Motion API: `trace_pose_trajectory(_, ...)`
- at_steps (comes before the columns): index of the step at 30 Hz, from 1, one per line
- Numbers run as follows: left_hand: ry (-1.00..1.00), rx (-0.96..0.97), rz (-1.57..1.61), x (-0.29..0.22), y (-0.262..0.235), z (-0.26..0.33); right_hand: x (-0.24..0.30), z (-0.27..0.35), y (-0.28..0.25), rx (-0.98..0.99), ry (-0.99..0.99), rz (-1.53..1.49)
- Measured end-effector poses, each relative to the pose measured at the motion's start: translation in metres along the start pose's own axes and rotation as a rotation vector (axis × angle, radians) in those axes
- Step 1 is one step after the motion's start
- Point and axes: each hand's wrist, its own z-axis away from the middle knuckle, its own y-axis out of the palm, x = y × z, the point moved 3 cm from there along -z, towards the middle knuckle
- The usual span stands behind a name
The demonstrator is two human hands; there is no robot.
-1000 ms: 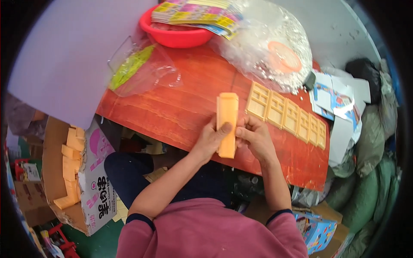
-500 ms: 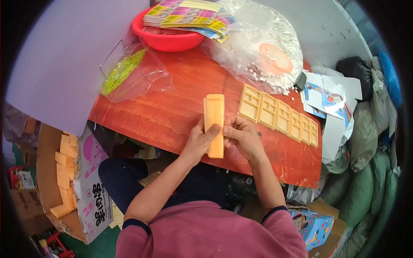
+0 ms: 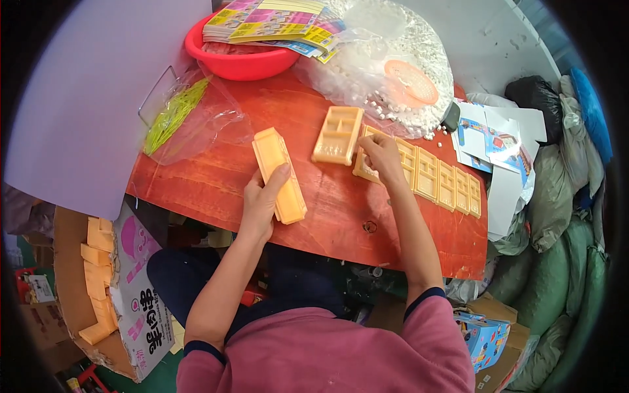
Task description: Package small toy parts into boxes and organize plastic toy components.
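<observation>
My left hand [image 3: 263,202] is wrapped round a long block of yellow-orange plastic [image 3: 280,175], apparently several shallow trays stacked together, its thumb lying across the upper face. The block is tilted above the red table. Farther right, my right hand [image 3: 383,157] has its fingers bent and pinched over the leftmost tray [image 3: 368,171] of a row. Its fingertips hide part of that tray, and what they hold, if anything, cannot be made out. Just left of it, a separate compartmented tray [image 3: 339,134] lies face up. The other trays [image 3: 427,173] run off to the right, side by side.
On the red table [image 3: 216,177] are a red basin [image 3: 246,65] with printed cards [image 3: 275,26], a bag of yellow-green strips [image 3: 177,116], and white pellets [image 3: 419,46] with a pink basket [image 3: 411,83]. A carton [image 3: 141,295] stands at lower left; sacks [image 3: 550,262] crowd the right.
My right hand has left the block and reached right to the row. A separate tray now lies left of the row. My left hand has moved left with the block, tilting it.
</observation>
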Motion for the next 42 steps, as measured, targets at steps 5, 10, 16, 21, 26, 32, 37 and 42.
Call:
trace_pose_trajectory(5, -0.043, -0.025, 0.048, 0.0, -0.013, 0.003, 0.01, 0.01, 0.023, -0.206, -0.381, 0.77)
trace_pose_trajectory(10, -0.06, 0.016, 0.066, 0.002, -0.006, 0.003, 0.02, 0.001, 0.074, -0.215, -1.151, 0.87)
trace_pose_trajectory(16, -0.062, 0.029, 0.088, -0.002, -0.013, 0.012, 0.01, 0.006, 0.078, 0.199, -0.724, 1.014)
trace_pose_trajectory(21, -0.058, 0.062, 0.139, 0.0, -0.007, 0.016, 0.001, 0.011, 0.049, 0.238, -0.843, 1.045)
trace_pose_trajectory(26, -0.074, 0.1, 0.209, 0.009, 0.0, 0.013, 0.0, 0.015, 0.035, 0.282, -0.814, 0.992)
trace_pose_trajectory(32, -0.06, 0.211, 0.2, 0.018, 0.003, 0.012, 0.05, 0.077, 0.049, 0.314, -0.306, 0.16)
trace_pose_trajectory(37, -0.021, 0.282, 0.219, 0.02, 0.011, 0.012, 0.046, 0.091, 0.069, 0.547, -0.008, -0.384)
trace_pose_trajectory(42, -0.024, 0.353, 0.175, 0.02, 0.002, 0.012, 0.044, 0.091, 0.074, 0.582, 0.059, -0.473)
